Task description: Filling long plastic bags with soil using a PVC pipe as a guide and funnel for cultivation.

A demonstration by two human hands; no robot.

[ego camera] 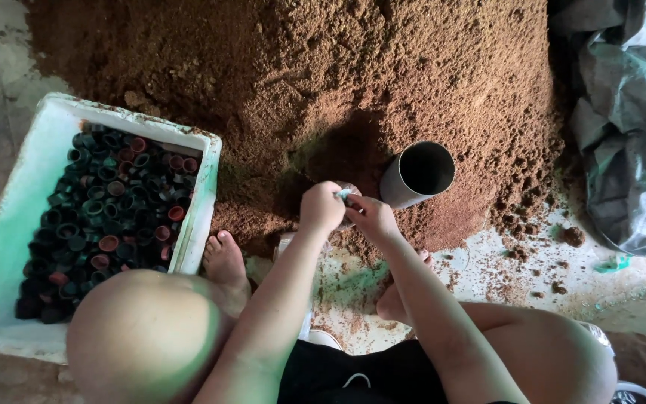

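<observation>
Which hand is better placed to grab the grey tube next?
Right, probably. The right hand sits just beside the grey tube standing in the brown soil pile. The left hand is farther from it, nearer the white box of caps, and both pinch a small item.

A small pale cup-like piece (pixel 347 196) sits pinched between both sets of fingers, mostly hidden, only a whitish rim with a greenish edge showing. It hangs just above the foot of the brown, crumbly soil heap (pixel 323 90), just beside a grey open-mouthed metal tube (pixel 417 174) half-sunk there, tilted.
</observation>
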